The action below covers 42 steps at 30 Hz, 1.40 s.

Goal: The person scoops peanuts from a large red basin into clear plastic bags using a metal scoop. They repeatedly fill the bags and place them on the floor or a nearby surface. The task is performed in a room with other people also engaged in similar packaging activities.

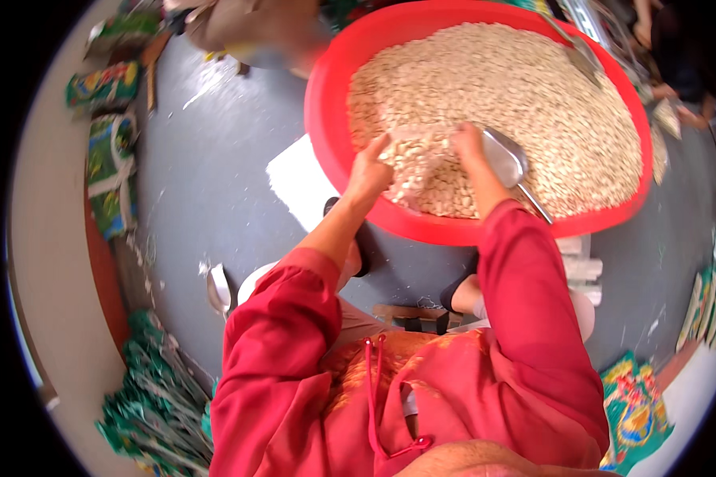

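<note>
A large red tub (326, 119) is heaped with pale, flat seeds or nuts (565, 111); their exact kind is too small to tell. Over its near side, a clear plastic bag (418, 163) with the same pale pieces in it is stretched between my hands. My left hand (370, 171) is closed on the bag's left edge, thumb pointing up. The fingers of my right hand (469, 145) are closed at its upper right edge, partly blurred. Just right of that hand, a metal scoop (507, 159) lies on the heap, handle towards the tub's near rim.
Another metal scoop (585, 60) rests at the tub's far right. White sheet (294, 179) lies on the grey floor left of the tub. Green bags (111, 175) line the left wall; green sacks (151, 397) pile lower left. Other people sit beyond, including a person's arm (696, 119) at far right.
</note>
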Each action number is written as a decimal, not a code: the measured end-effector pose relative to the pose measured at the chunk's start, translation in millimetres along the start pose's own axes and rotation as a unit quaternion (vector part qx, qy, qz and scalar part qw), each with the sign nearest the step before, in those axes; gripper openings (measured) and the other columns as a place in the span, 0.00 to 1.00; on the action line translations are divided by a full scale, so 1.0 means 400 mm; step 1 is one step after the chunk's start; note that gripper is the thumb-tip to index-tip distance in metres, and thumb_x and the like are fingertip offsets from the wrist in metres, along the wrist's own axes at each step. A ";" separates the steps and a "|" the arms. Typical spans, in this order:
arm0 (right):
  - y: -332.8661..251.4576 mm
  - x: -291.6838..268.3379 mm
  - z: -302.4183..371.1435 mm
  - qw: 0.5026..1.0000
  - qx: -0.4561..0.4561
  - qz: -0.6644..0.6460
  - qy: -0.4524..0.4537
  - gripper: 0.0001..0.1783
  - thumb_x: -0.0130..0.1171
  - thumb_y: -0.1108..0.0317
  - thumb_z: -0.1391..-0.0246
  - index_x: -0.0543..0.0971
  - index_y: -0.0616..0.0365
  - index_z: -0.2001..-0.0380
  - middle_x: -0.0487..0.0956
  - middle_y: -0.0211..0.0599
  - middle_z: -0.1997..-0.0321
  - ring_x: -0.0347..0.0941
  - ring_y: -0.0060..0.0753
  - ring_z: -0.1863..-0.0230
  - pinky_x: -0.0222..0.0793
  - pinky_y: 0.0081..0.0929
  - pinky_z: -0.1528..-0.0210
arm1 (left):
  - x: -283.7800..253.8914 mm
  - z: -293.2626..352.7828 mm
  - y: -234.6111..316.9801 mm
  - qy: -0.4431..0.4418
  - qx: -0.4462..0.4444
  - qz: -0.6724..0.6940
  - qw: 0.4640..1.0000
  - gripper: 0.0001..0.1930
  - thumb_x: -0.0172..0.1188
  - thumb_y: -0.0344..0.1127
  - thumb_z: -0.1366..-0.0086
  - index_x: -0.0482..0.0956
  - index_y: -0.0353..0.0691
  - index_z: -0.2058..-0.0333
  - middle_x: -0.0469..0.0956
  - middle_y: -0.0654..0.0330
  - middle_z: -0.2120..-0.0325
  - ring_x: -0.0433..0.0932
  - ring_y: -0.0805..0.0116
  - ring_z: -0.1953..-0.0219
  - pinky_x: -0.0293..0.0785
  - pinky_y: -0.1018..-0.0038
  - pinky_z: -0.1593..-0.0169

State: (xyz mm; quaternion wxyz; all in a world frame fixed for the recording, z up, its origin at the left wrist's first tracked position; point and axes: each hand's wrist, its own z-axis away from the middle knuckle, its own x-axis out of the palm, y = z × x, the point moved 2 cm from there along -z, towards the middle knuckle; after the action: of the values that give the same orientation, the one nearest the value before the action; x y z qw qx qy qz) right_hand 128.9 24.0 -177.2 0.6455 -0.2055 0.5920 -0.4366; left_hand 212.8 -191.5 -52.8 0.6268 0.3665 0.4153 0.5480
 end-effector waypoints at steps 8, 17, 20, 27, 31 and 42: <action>-0.395 -0.080 0.248 0.950 -0.202 -0.215 -0.101 0.09 0.48 0.71 0.57 0.72 0.63 0.72 0.74 0.41 0.76 0.70 0.34 0.75 0.65 0.25 0.73 | -0.037 0.022 0.105 0.033 0.044 0.096 0.994 0.32 0.40 0.16 0.56 0.55 0.37 0.47 0.71 0.57 0.78 0.65 0.75 0.88 0.62 0.81 0.86; -0.364 -0.109 0.322 0.955 -0.247 -0.093 -0.137 0.09 0.46 0.73 0.57 0.71 0.61 0.70 0.74 0.40 0.76 0.70 0.30 0.73 0.65 0.24 0.68 | 0.013 -0.026 -0.004 -0.077 -0.001 -0.066 0.995 0.13 0.45 0.20 0.54 0.71 0.35 0.68 0.67 0.62 0.89 0.66 0.74 0.90 0.63 0.78 0.88; -0.304 -0.102 0.318 0.955 -0.267 -0.072 -0.110 0.08 0.46 0.73 0.56 0.71 0.62 0.71 0.72 0.35 0.77 0.68 0.24 0.74 0.64 0.22 0.69 | 0.050 -0.039 0.014 -0.047 0.000 -0.089 0.995 0.07 0.44 0.20 0.56 0.72 0.32 0.79 0.67 0.61 0.91 0.66 0.73 0.90 0.63 0.77 0.88; -0.251 -0.291 0.318 0.963 -0.153 -0.180 -0.129 0.15 0.45 0.72 0.53 0.68 0.60 0.59 0.67 0.26 0.80 0.60 0.12 0.84 0.58 0.09 0.83 | 0.006 -0.169 0.209 0.008 0.188 0.070 0.980 0.10 0.41 0.23 0.53 0.69 0.34 0.87 0.67 0.57 0.93 0.65 0.69 0.92 0.59 0.75 0.89; -0.187 -0.336 0.366 0.981 -0.052 -0.096 -0.158 0.14 0.47 0.70 0.55 0.70 0.60 0.62 0.71 0.32 0.81 0.64 0.17 0.84 0.61 0.17 0.81 | -0.087 -0.198 0.427 0.097 0.218 0.160 0.958 0.05 0.46 0.28 0.47 0.71 0.35 0.75 0.72 0.55 0.79 0.71 0.68 0.81 0.68 0.76 0.78; -0.079 -0.139 0.596 0.809 -0.163 0.299 -0.479 0.14 0.48 0.62 0.57 0.73 0.60 0.71 0.74 0.48 0.69 0.70 0.46 0.65 0.65 0.37 0.64 | -0.181 -0.046 0.337 -0.066 0.186 -0.093 0.976 0.11 0.53 0.25 0.52 0.70 0.35 0.67 0.72 0.59 0.74 0.72 0.70 0.75 0.69 0.78 0.76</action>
State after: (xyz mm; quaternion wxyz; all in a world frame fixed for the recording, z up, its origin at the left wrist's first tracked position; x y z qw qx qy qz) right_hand 348.3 -8.1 -68.7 0.9029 -0.3035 0.3024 0.0343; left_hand 140.2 -245.8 72.0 0.6218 0.4716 0.5002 0.3753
